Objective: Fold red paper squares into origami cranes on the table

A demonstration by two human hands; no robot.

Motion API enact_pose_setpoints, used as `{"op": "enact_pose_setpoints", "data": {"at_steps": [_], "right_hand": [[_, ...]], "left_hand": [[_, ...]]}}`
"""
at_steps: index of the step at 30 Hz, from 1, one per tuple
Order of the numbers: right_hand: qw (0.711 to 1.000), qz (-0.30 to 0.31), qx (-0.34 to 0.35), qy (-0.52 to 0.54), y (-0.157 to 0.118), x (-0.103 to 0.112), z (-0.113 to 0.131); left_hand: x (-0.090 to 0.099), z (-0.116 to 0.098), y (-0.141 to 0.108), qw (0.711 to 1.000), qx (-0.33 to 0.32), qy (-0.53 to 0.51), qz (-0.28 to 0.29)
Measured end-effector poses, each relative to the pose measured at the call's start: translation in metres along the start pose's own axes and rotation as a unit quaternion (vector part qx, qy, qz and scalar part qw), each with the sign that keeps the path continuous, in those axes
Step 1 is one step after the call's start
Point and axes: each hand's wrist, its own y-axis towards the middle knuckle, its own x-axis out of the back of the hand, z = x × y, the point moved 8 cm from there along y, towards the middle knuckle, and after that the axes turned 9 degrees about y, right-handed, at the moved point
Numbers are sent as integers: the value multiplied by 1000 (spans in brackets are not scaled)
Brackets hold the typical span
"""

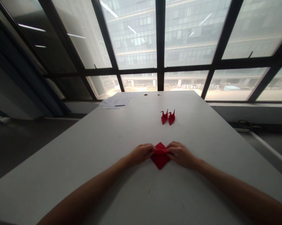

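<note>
A red sheet of origami paper (160, 161), partly folded into a diamond shape, lies on the white table in front of me. My left hand (143, 153) pinches its left corner between thumb and fingers. At the right corner, my right hand (180, 153) grips the paper in the same way. Between the hands a flap of the paper stands slightly raised across the middle. The paper's top and bottom points show, while both side corners are hidden under my fingers. Beyond the hands stand two folded red paper cranes, a left crane (164, 117) and a right crane (171, 118), side by side.
The long white table (103, 140) reaches toward large windows. Loose white papers (116, 100) with a dark pen (119, 105) lie at its far left edge. A round hole (145, 94) is near the far end. A dark curtain (26, 65) hangs at the left.
</note>
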Motion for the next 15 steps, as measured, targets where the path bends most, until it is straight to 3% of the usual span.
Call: {"op": "enact_pose_setpoints", "data": {"at_steps": [8, 15], "right_hand": [[996, -64, -50, 30, -1, 7, -9], [995, -75, -53, 38, -1, 6, -10]], "left_hand": [[-3, 11, 2, 998, 56, 24, -15], [2, -3, 6, 1000, -10, 9, -24]]}}
